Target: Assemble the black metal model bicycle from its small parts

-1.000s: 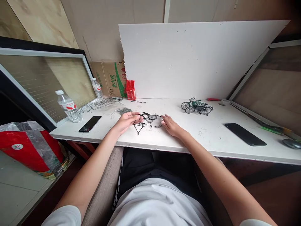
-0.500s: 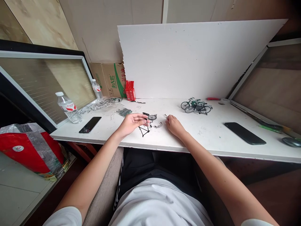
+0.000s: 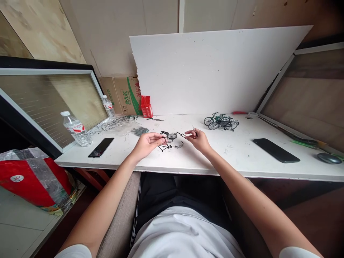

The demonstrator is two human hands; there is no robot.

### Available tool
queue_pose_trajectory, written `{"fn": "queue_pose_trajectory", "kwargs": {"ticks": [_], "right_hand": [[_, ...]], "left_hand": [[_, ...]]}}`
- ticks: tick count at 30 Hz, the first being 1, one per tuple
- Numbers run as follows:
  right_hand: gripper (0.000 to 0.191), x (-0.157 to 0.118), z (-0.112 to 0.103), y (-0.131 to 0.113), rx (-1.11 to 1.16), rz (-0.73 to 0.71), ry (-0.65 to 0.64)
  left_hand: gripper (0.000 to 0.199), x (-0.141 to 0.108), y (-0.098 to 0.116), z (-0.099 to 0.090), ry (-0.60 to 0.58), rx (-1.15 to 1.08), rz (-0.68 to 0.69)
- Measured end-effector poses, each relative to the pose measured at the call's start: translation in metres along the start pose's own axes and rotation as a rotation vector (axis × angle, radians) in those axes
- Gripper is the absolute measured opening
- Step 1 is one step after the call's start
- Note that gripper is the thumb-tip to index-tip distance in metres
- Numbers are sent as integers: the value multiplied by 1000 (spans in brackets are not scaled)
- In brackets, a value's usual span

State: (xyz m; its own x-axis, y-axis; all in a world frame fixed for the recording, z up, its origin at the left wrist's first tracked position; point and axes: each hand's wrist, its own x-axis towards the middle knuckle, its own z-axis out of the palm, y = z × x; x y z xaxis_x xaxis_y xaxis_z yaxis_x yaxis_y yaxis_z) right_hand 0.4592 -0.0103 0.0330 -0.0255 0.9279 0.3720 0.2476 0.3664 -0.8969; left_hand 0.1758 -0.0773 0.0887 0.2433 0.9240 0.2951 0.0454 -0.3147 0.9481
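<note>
Between its thumb and fingers, my left hand [image 3: 149, 143] pinches a small black bicycle frame [image 3: 163, 147] over the white table. My right hand [image 3: 199, 139] is raised to the right of it, closed on a thin black forked part [image 3: 181, 134] that points left; a slim dark stick [image 3: 194, 129] also rises from its fingers. A gap separates the two held parts. Behind and between the hands lies a small spoked wheel [image 3: 172, 136]. A curved chain-like piece [image 3: 179, 145] rests on the table below the forked part.
Assembled miniature bicycles [image 3: 220, 122] stand at the back right. A black phone-like slab [image 3: 276, 150] lies right, a phone [image 3: 101, 147] left beside a water bottle [image 3: 76, 129]. Bagged parts [image 3: 141, 131], loose parts sprues [image 3: 115, 123] and a red box [image 3: 146, 106] are at the back left.
My right hand has lifted from the tabletop, and the forked part now shows in its fingers. The frame in my left hand has tilted. The camera view has shifted slightly.
</note>
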Motion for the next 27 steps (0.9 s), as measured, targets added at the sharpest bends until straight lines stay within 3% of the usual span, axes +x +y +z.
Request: {"fn": "queue_pose_trajectory", "kwargs": {"ticks": [4,10,19,27], "right_hand": [[66,-9,2,-36,270,60,-121],[71,-27,6,-77,291,71,-237],[69,-30,8,-81,240,35,-260],[68,-29,16,-70,250,-5,-283]], "left_hand": [[41,2,-5,-2,83,69,88],[32,-2,-1,1,129,219,188],[29,-4,1,3,129,263,198],[26,-4,-2,4,124,301,189]]}}
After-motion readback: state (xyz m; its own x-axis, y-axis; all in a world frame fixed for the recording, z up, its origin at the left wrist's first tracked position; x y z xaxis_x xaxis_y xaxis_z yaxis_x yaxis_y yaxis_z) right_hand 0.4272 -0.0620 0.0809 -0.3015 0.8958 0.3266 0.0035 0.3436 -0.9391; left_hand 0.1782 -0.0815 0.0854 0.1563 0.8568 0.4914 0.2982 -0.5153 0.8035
